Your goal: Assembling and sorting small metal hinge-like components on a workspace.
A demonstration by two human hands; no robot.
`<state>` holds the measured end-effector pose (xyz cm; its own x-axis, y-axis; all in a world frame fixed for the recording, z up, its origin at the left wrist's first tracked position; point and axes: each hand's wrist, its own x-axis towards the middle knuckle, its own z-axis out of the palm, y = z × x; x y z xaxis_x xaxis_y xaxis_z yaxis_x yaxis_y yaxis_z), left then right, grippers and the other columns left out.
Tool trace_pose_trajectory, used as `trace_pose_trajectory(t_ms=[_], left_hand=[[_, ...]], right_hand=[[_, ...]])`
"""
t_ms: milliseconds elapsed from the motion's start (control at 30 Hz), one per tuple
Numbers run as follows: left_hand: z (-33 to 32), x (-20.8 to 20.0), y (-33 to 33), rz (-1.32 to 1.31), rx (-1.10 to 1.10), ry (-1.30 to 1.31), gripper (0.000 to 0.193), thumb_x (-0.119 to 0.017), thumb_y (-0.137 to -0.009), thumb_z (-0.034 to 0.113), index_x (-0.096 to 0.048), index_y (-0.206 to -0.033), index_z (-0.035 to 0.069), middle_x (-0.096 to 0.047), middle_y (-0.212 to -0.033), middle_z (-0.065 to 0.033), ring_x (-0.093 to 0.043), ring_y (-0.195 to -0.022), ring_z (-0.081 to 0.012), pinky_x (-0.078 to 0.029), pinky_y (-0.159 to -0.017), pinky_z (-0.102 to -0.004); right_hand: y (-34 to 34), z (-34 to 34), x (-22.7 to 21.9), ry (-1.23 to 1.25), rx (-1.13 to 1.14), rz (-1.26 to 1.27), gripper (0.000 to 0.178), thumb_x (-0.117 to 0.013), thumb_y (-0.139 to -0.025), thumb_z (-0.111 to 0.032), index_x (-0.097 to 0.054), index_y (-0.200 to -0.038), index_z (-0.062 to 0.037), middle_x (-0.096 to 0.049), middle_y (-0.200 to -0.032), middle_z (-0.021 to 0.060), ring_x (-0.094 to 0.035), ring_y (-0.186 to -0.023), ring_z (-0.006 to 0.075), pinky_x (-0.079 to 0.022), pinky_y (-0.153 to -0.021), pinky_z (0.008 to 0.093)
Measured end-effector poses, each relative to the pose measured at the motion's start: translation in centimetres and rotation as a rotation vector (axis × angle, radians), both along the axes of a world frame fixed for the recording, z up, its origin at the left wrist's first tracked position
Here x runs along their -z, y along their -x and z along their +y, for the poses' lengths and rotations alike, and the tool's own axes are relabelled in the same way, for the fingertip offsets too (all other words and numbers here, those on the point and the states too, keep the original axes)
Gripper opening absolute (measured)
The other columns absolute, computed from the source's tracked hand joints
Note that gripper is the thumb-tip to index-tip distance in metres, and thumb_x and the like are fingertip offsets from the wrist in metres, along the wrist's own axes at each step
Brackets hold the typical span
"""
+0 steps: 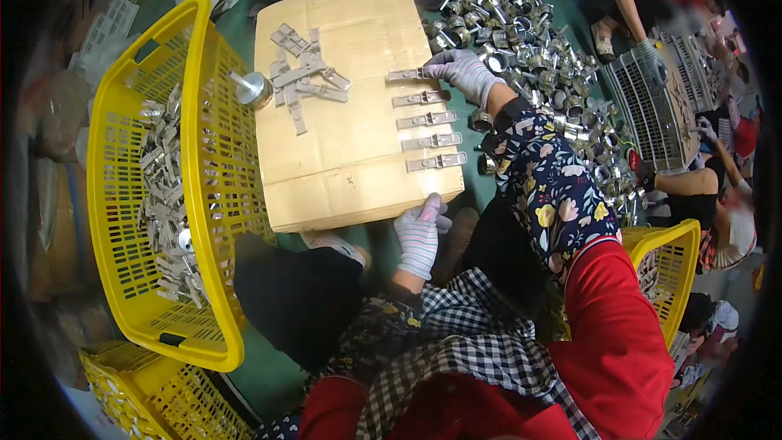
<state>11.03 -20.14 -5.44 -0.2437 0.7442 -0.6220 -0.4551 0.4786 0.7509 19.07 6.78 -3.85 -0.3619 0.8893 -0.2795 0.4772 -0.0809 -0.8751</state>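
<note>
My gloved right hand (466,73) is closed at the right edge of a cardboard-topped work surface (326,179), its fingertips on the end of a flat metal latch (406,75). That latch heads a column of several similar ones, including a nearest latch (437,162), all lying crosswise along this edge. My gloved left hand (419,232) is curled at the near edge of the cardboard, thumb up; whatever its fingers may hold is hidden. A loose pile of metal latches (305,73) lies on the upper left of the cardboard.
Left of the cardboard stands a yellow basket (195,195) of metal latches, with a round metal part (251,90) at its rim. Many ring-shaped metal parts (521,41) cover the green floor beyond my right arm. Another yellow basket (684,277) sits at right. Other people work around grey crates (643,106).
</note>
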Motion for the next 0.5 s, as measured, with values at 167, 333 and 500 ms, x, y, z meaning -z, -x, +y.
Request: trace_pose_trajectory(t_ms=[167,333,500], left_hand=[[0.2,-0.5,-0.1,0.003,-0.005,0.022,0.035,-0.061,-0.083,0.03,-0.061,-0.081,-0.005,-0.059,-0.061,-0.0088,-0.054,-0.052,-0.0138,-0.043,-0.051,-0.0244],[0.2,-0.2,-0.1,0.021,-0.01,0.02,0.036,-0.062,-0.082,0.031,-0.061,-0.08,-0.005,-0.059,-0.06,-0.0087,-0.054,-0.052,-0.0141,-0.043,-0.051,-0.0247],[0.2,-0.2,-0.2,0.015,-0.021,0.016,0.036,-0.062,-0.082,0.032,-0.062,-0.08,-0.004,-0.059,-0.058,-0.0088,-0.054,-0.051,-0.014,-0.043,-0.051,-0.0246]], right_hand=[[0.1,0.2,1.3,0.036,0.055,0.074,0.02,-0.069,-0.075,-0.014,-0.065,-0.09,0.0002,-0.064,-0.079,0.003,-0.054,-0.072,0.0112,-0.045,-0.069,0.0263],[0.4,0.2,1.0,-0.01,0.02,0.025,0.018,-0.069,-0.075,-0.012,-0.066,-0.088,0.0002,-0.064,-0.077,0.0035,-0.054,-0.071,0.0117,-0.045,-0.07,0.0267],[0.5,0.0,0.7,0.068,0.084,0.058,0.017,-0.069,-0.074,-0.011,-0.065,-0.085,0.0007,-0.062,-0.071,0.0043,-0.053,-0.063,0.0116,-0.045,-0.062,0.0269]])
